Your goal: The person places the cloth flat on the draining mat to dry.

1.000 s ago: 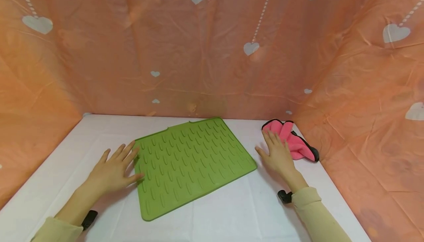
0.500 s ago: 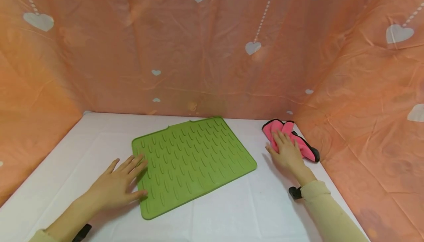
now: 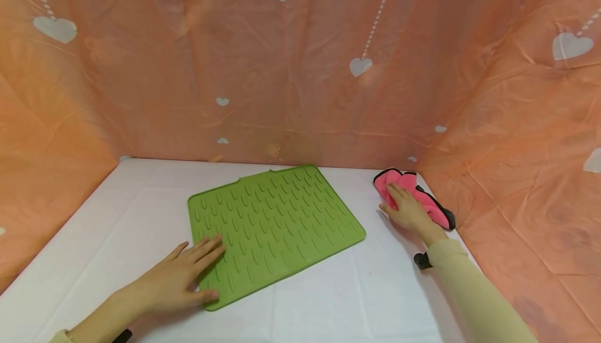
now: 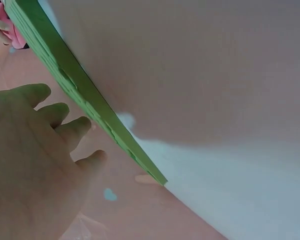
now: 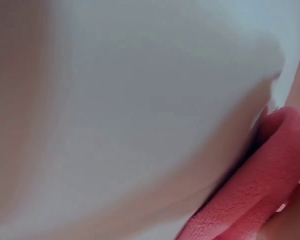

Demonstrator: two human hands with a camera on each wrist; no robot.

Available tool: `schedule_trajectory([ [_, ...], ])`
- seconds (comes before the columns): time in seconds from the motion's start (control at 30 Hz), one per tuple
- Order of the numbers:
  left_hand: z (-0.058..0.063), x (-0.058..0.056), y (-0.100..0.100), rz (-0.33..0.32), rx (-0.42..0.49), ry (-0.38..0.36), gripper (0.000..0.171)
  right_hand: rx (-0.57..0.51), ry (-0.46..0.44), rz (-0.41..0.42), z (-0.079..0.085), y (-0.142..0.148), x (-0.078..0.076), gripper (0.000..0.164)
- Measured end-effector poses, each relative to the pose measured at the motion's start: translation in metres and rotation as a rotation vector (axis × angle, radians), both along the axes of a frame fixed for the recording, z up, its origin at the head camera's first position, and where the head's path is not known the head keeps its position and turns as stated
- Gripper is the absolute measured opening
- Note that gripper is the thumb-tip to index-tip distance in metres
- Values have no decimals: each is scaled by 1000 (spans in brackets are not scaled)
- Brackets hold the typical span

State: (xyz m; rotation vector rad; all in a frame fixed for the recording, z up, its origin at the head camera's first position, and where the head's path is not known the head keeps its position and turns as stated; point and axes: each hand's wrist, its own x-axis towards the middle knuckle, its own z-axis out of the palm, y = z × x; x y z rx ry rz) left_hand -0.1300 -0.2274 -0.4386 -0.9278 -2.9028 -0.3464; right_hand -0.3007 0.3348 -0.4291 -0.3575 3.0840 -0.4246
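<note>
A green rectangular mat (image 3: 277, 223) with raised oval ridges lies at an angle on the white table. My left hand (image 3: 180, 280) is over its near left corner, fingers spread. In the left wrist view, a gap shows between the left hand (image 4: 35, 150) and the edge of the mat (image 4: 90, 100). At the table's far right, a crumpled pink cloth (image 3: 429, 205) with black edging lies in a heap. My right hand (image 3: 410, 212) rests on the cloth, fingers bent a little and thumb held apart. Close up, the right wrist view shows a fold of the cloth (image 5: 260, 175) beside fingertips.
The white table (image 3: 319, 301) is enclosed by orange hanging sheets (image 3: 300, 82) with white hearts at the back and both sides. The cloth lies close to the right-hand sheet. Bare tabletop separates the mat from the cloth.
My left hand has moved toward me along the mat's left side. My right hand has moved right, onto the cloth, and its fingers have bent slightly. Mat and cloth stay in place.
</note>
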Motion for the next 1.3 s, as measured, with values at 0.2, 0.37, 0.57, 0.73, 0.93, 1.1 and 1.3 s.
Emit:
schedule_trajectory([
  [0.2,-2,6,1,-15,-8,-25,93,15,10,38,-1,1,-10,74],
  [0.37,-3,8,1,-37,-18,-69,96,62,33,55,-1,2,-17,70],
  [0.57,-6,11,1,-66,-54,-30,97,128,65,69,0,5,-24,60],
  [0.73,-9,14,1,-73,-59,3,98,148,93,77,-1,5,-29,49],
  [0.93,-14,14,1,-73,-69,23,98,97,157,77,-5,4,-35,37],
  [1.1,-15,16,2,-58,-75,29,98,63,181,63,-7,3,-40,31],
  [1.3,-16,16,1,-44,-70,35,97,-6,228,98,-10,4,-48,22],
])
